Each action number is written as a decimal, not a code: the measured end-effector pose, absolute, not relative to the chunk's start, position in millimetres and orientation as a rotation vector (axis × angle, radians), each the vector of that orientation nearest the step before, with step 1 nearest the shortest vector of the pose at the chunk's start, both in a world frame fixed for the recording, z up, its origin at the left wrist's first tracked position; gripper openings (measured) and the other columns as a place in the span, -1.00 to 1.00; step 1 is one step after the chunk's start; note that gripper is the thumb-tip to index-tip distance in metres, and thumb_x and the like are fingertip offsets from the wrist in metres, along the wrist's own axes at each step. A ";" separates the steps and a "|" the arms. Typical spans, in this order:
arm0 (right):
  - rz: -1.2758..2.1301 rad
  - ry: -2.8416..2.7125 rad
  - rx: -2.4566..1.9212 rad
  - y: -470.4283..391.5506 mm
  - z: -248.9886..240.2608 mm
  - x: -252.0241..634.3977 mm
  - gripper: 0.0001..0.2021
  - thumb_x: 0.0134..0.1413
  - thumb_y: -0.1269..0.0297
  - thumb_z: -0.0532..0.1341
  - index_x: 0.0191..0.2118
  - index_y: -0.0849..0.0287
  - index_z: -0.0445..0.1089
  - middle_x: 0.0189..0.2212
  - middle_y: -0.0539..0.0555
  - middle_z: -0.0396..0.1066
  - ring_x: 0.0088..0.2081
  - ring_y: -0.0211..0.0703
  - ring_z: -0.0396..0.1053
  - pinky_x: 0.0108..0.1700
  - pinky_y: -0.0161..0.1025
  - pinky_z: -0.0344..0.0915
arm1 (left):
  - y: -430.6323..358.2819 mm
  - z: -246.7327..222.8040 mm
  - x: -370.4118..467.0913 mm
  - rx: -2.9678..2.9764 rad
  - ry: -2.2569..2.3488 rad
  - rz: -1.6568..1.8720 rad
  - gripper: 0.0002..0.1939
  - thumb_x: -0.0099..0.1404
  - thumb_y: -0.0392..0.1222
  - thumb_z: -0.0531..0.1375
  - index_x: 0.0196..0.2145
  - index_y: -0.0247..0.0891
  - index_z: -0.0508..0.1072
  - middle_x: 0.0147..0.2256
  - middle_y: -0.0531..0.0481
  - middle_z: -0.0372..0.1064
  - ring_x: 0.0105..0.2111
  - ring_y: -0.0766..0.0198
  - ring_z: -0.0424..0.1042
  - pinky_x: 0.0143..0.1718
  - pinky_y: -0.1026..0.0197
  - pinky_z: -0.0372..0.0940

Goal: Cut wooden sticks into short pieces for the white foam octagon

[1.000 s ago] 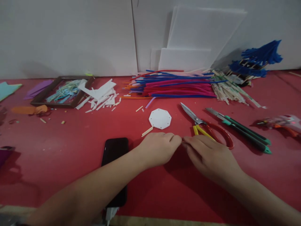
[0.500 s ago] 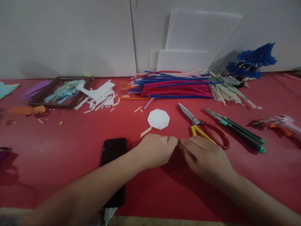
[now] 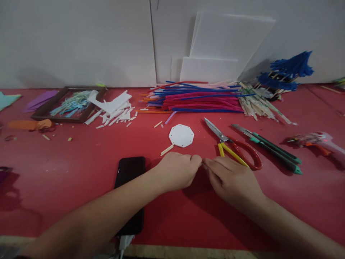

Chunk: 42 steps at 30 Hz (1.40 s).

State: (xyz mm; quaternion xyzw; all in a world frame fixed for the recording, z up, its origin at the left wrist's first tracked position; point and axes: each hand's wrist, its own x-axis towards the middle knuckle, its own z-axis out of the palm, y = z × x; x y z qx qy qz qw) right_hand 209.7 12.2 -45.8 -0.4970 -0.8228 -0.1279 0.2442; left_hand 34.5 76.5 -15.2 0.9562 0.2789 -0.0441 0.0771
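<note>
My left hand [image 3: 180,169] is closed in a fist, and my right hand [image 3: 232,176] pinches right beside it. Their fingertips meet over the red table; whatever sits between them is too small and hidden to name. Just beyond my left hand lies a white octagonal disc [image 3: 181,135] with small holes around its rim. Two short pale sticks [image 3: 166,150] rest by its lower left edge. Scissors [image 3: 223,137] with red and yellow handles lie beyond my right hand. Under my left forearm is a black phone [image 3: 131,172], partly covered.
A green-black utility knife [image 3: 272,149] and a hot glue gun [image 3: 319,140] lie to the right. Along the back are colourful pipe cleaners [image 3: 202,102], bundled sticks [image 3: 256,100], white scraps [image 3: 115,108], a brown frame [image 3: 43,116] and a blue model [image 3: 289,70]. White boards [image 3: 231,39] lean on the wall.
Both hands keep almost the same pose with fingertips together. The view has shifted very slightly; nothing on the table has visibly moved.
</note>
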 end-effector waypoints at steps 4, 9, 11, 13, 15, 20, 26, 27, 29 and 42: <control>-0.366 -2.249 -1.342 13.0 -44.5 208.7 -0.75 0.22 0.45 0.03 -0.30 0.27 0.47 -0.51 0.05 0.46 -0.48 -0.20 0.39 -0.44 -0.27 0.24 | 76.3 -13.5 34.7 2.845 0.842 -0.156 -0.83 0.32 -0.36 0.01 -0.20 -0.36 0.38 -0.36 -0.18 0.53 -0.37 -0.03 0.58 -0.43 0.04 0.43; -0.384 -2.225 -1.353 14.7 -44.0 207.6 -0.75 0.23 0.45 0.03 -0.31 0.27 0.47 -0.52 0.03 0.45 -0.49 -0.21 0.39 -0.45 -0.28 0.24 | 74.9 -11.2 36.7 2.821 0.911 -0.194 -0.80 0.33 -0.36 -0.01 -0.18 -0.37 0.38 -0.40 -0.20 0.53 -0.38 -0.05 0.58 -0.43 0.03 0.43; -0.396 -2.221 -1.358 15.4 -44.1 207.7 -0.75 0.23 0.46 0.03 -0.31 0.28 0.47 -0.52 0.04 0.46 -0.49 -0.22 0.39 -0.45 -0.29 0.24 | 75.1 -11.3 37.5 2.817 0.923 -0.186 -0.79 0.33 -0.37 -0.01 -0.17 -0.37 0.38 -0.40 -0.20 0.53 -0.38 -0.04 0.58 -0.42 0.05 0.42; -0.404 -2.213 -1.361 16.0 -44.9 208.0 -0.75 0.24 0.46 0.03 -0.30 0.28 0.47 -0.50 0.04 0.47 -0.48 -0.22 0.40 -0.44 -0.29 0.24 | 76.3 -12.1 38.0 2.815 0.920 -0.177 -0.79 0.33 -0.37 -0.01 -0.16 -0.36 0.38 -0.38 -0.19 0.54 -0.36 -0.03 0.59 -0.40 0.06 0.42; -0.403 -2.208 -1.357 16.7 -46.3 208.5 -0.75 0.24 0.44 0.04 -0.28 0.28 0.47 -0.49 0.05 0.48 -0.47 -0.21 0.41 -0.43 -0.29 0.25 | 78.5 -13.2 38.0 2.813 0.914 -0.176 -0.79 0.35 -0.36 -0.01 -0.15 -0.34 0.38 -0.34 -0.18 0.55 -0.32 -0.03 0.59 -0.39 0.06 0.42; -0.408 -2.221 -1.333 18.8 -49.4 210.6 -0.75 0.27 0.41 0.03 -0.27 0.27 0.46 -0.46 0.07 0.51 -0.44 -0.20 0.43 -0.38 -0.29 0.26 | 82.9 -16.1 35.4 2.805 0.886 -0.119 -0.79 0.36 -0.35 0.01 -0.14 -0.25 0.39 -0.24 -0.06 0.56 -0.24 0.04 0.58 -0.33 0.09 0.41; -0.450 -2.276 -1.270 20.4 -47.5 214.5 -0.70 0.29 0.42 -0.02 -0.34 0.24 0.44 -0.49 0.08 0.48 -0.50 -0.23 0.36 -0.45 -0.29 0.19 | 83.1 -19.4 32.1 2.825 0.884 -0.074 -0.80 0.33 -0.37 0.05 -0.17 -0.22 0.42 -0.26 -0.02 0.57 -0.23 0.09 0.57 -0.33 0.15 0.36; -0.450 -2.278 -1.268 20.5 -47.1 215.0 -0.70 0.29 0.43 -0.02 -0.36 0.23 0.43 -0.51 0.07 0.46 -0.51 -0.23 0.34 -0.46 -0.29 0.18 | 83.0 -19.9 31.9 2.830 0.876 -0.066 -0.80 0.33 -0.37 0.05 -0.18 -0.22 0.42 -0.26 -0.01 0.57 -0.24 0.10 0.57 -0.34 0.15 0.36; -0.450 -2.280 -1.261 20.5 -46.6 215.6 -0.70 0.28 0.43 -0.01 -0.38 0.21 0.42 -0.54 0.05 0.42 -0.53 -0.23 0.31 -0.46 -0.29 0.16 | 83.1 -20.6 31.7 2.833 0.870 -0.054 -0.79 0.32 -0.37 0.05 -0.17 -0.21 0.43 -0.27 0.00 0.57 -0.24 0.10 0.57 -0.36 0.15 0.35; -0.432 -2.334 -1.130 19.2 -46.8 220.2 -0.75 0.22 0.52 0.02 -0.35 0.21 0.41 -0.56 0.01 0.39 -0.49 -0.23 0.31 -0.41 -0.30 0.21 | 83.5 -20.7 30.1 2.889 0.771 -0.074 -0.80 0.27 -0.39 0.11 -0.18 -0.22 0.44 -0.27 -0.01 0.57 -0.28 0.10 0.56 -0.38 0.17 0.30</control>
